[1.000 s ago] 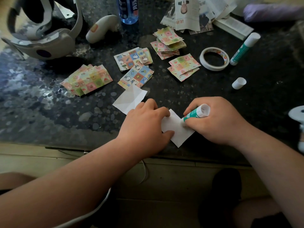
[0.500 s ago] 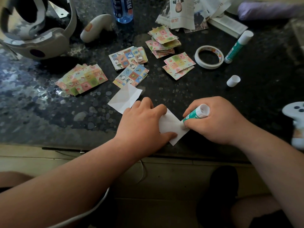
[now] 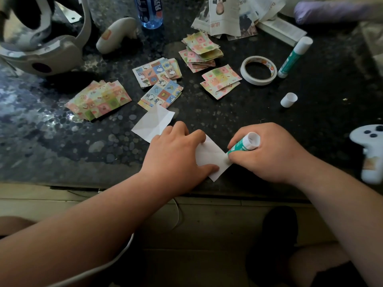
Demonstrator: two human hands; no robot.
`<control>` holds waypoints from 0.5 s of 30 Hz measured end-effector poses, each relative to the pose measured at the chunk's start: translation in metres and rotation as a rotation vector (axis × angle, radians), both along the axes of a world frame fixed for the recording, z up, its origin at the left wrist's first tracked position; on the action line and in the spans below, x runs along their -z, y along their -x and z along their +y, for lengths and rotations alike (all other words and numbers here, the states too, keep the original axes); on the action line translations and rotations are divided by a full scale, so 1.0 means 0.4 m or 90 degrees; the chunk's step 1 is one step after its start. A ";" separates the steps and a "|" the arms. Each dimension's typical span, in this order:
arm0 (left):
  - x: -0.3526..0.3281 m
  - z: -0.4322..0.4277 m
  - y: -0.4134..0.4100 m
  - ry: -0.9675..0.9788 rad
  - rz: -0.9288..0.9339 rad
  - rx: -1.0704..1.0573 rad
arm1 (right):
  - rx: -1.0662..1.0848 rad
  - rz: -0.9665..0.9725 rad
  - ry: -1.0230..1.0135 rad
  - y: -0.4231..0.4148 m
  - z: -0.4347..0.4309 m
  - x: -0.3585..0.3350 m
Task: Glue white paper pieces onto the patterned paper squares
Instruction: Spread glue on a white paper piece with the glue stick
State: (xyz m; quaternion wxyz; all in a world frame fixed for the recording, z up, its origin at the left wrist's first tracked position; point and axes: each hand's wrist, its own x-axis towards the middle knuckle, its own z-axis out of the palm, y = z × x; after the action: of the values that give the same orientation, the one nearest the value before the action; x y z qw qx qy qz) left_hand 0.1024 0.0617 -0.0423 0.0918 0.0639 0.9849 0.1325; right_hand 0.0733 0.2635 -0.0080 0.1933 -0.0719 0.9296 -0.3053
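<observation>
Risk, from the left: the left hand lies flat, fingers straight and spread, pressing the white paper piece onto the table near its front edge. Only this pressure holds the sheet, so if it eases, the stroke will likely drag or crumple the paper. The thumb rests close to the glued area and could pick up adhesive. The glue stick stands tilted, tip down on the sheet's right corner, and the right hand has its fingers curled tight round the barrel. This close to the corner, a stroke may overrun and smear the tabletop, which could stick the sheet down.

Surface and room: a grey headset sits far left. The patterned paper squares lie in several loose stacks across the middle, apart from the work, and none is yet under the sheet. A spare white piece lies just beyond the left hand. Further right are a tape roll, a second glue stick and a loose cap. The table is dark and pebble-patterned, the light dim.
</observation>
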 end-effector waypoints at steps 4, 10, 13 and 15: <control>-0.001 0.002 0.000 -0.004 0.000 0.003 | 0.024 -0.012 0.063 0.001 0.016 -0.024; -0.005 0.005 0.022 -0.065 0.017 0.078 | 0.280 0.138 0.470 0.020 0.081 -0.081; -0.023 0.016 0.044 -0.069 -0.009 0.151 | 0.332 0.130 0.479 0.010 0.083 -0.070; -0.032 0.027 0.057 -0.053 -0.033 0.180 | 0.341 0.109 0.469 0.002 0.076 -0.060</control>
State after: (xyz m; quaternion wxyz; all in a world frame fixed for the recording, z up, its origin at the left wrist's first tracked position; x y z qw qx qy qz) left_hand 0.0797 0.0725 -0.0294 0.1323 0.2026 0.9569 0.1608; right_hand 0.0725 0.2937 0.0160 -0.0083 0.0819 0.7579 -0.6472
